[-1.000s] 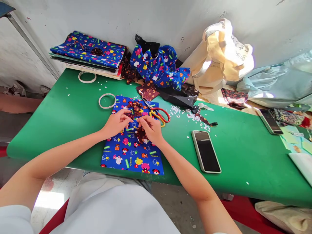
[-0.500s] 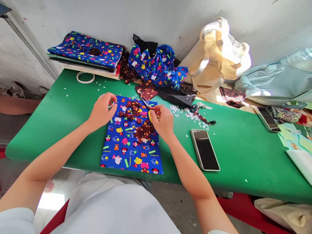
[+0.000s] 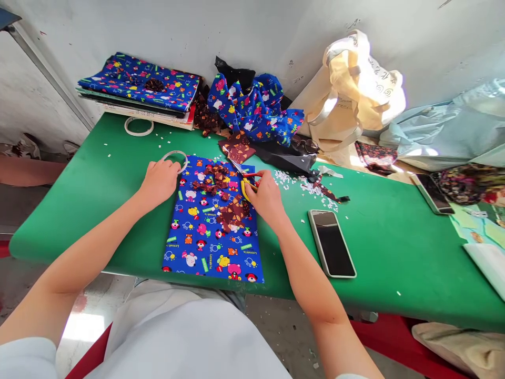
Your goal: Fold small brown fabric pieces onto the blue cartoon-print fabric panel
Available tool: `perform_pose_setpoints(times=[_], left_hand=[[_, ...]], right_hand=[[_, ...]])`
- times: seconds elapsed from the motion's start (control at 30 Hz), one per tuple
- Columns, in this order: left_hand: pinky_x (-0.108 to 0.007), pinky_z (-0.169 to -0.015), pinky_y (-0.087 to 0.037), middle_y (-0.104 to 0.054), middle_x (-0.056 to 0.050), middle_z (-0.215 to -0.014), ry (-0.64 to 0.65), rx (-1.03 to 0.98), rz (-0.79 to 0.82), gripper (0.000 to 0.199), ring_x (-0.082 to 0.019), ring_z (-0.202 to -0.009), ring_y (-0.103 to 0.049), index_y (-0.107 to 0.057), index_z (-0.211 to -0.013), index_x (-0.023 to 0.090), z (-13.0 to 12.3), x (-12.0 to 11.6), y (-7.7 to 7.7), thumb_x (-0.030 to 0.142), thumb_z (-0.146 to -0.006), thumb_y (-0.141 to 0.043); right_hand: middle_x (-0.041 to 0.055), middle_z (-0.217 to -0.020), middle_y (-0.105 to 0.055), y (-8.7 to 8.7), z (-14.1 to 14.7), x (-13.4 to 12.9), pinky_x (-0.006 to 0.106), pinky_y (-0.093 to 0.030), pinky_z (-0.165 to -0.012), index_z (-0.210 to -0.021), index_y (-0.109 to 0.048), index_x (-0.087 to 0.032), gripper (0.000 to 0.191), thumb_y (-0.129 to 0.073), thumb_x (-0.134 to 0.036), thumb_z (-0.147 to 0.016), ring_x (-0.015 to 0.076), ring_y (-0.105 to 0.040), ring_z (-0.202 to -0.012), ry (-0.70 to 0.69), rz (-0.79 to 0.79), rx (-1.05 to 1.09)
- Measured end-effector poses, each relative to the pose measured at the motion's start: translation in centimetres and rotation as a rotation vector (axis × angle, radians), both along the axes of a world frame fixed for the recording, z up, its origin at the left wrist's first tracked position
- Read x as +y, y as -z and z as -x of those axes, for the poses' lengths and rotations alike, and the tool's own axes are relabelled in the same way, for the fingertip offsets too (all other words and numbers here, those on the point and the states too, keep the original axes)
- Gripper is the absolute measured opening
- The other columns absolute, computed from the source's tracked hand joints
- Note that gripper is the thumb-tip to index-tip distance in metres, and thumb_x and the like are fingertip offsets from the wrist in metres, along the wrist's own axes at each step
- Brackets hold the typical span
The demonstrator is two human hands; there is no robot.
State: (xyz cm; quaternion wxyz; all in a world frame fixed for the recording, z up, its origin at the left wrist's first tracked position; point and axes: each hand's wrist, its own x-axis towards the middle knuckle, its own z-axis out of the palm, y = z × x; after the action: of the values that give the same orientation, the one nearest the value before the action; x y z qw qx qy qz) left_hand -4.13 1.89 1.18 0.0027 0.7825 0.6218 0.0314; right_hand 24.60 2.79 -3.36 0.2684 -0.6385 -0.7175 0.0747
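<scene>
My left hand [image 3: 160,181] is at the top left corner of the blue cartoon-print cloth [image 3: 213,242], fingers curled over the near edge of a white roll of tape [image 3: 175,153]. My right hand [image 3: 267,196] grips a pair of scissors [image 3: 245,184] with red and yellow handles. Its blades point up and left, past the cloth's upper right edge. On the cloth lie small brown patterned scraps [image 3: 216,179] and a heap of larger brown pieces [image 3: 233,213]. A brown patterned piece [image 3: 237,146] lies just beyond the scissor tips.
A second tape roll [image 3: 139,126] lies near a stack topped with blue cloth [image 3: 138,79]. Behind are crumpled blue cloth [image 3: 252,108], glasses [image 3: 310,145] and a cream tote bag [image 3: 341,100]. White paper bits [image 3: 288,179] and a phone [image 3: 332,243] lie right.
My left hand has lowered and turned palm down, exposing more of the tape roll at its fingertips. My right hand has shifted slightly right and down with the scissors.
</scene>
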Motion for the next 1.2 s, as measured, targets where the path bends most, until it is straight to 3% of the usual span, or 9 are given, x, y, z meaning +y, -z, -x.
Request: perform_pose_setpoints(times=[0.1,0.23,0.4,0.6,0.83,1.2], left_hand=[[-0.04,-0.08,-0.042,-0.064,-0.013,-0.095,0.011,-0.159,-0.086,0.026,-0.027,-0.093,-0.058,-0.06,-0.098,0.015,-0.3,-0.1,-0.8,0.02,-0.088,-0.036],[-0.03,-0.082,-0.046,-0.066,-0.005,-0.093,0.053,-0.561,-0.161,0.017,-0.019,-0.088,-0.062,-0.06,-0.097,0.017,-0.8,-0.5,-1.4,0.024,-0.086,-0.049],[-0.025,-0.083,-0.05,-0.068,0.003,-0.085,0.082,-0.877,-0.183,0.036,-0.013,-0.08,-0.066,-0.054,-0.114,0.021,-1.6,-1.1,-0.6,0.027,-0.08,-0.061],[-0.025,-0.082,-0.054,-0.07,0.002,-0.086,0.146,-0.983,-0.14,0.027,-0.012,-0.079,-0.068,-0.062,-0.106,0.021,-2.4,-1.6,0.0,0.024,-0.079,-0.061],[-0.026,-0.082,-0.055,-0.071,0.002,-0.087,0.157,-1.01,-0.094,0.043,-0.012,-0.077,-0.068,-0.055,-0.119,0.022,-2.8,-1.9,0.4,0.02,-0.077,-0.063],[-0.027,-0.08,-0.057,-0.072,0.0,-0.087,0.153,-0.999,-0.114,0.025,-0.014,-0.079,-0.069,-0.064,-0.102,0.019,-3.1,-2.2,0.5,0.026,-0.078,-0.065]], right_hand=[[0.006,-0.082,-0.054,-0.2,0.0,0.1,0.034,-0.044,-0.065,-0.1,-0.043,-0.017,0.029,-0.054,-0.03,-0.076,0.0192,-0.051,-0.072,0.029,-0.042,0.047],[0.002,-0.077,-0.05,-0.8,0.1,0.2,0.032,-0.043,-0.062,-0.086,-0.04,-0.021,0.021,-0.055,-0.028,-0.075,0.015,-0.046,-0.064,0.043,-0.085,0.121],[0.0009,-0.075,-0.05,-0.9,0.7,-0.1,0.031,-0.042,-0.061,-0.079,-0.037,-0.022,0.029,-0.062,-0.036,-0.074,0.0154,-0.047,-0.066,-0.104,-0.186,0.164],[0.0009,-0.074,-0.053,-1.0,1.0,-0.4,0.031,-0.043,-0.062,-0.079,-0.038,-0.023,0.035,-0.063,-0.048,-0.076,0.0165,-0.05,-0.066,-0.206,-0.236,0.121],[0.0028,-0.075,-0.054,-1.6,1.7,-1.4,0.034,-0.044,-0.064,-0.082,-0.038,-0.022,0.035,-0.062,-0.048,-0.077,0.0192,-0.052,-0.069,-0.31,-0.376,-0.011],[0.0045,-0.077,-0.055,-1.1,2.1,-1.6,0.036,-0.045,-0.069,-0.084,-0.038,-0.022,0.032,-0.059,-0.046,-0.077,0.0223,-0.053,-0.074,-0.31,-0.411,-0.133]])
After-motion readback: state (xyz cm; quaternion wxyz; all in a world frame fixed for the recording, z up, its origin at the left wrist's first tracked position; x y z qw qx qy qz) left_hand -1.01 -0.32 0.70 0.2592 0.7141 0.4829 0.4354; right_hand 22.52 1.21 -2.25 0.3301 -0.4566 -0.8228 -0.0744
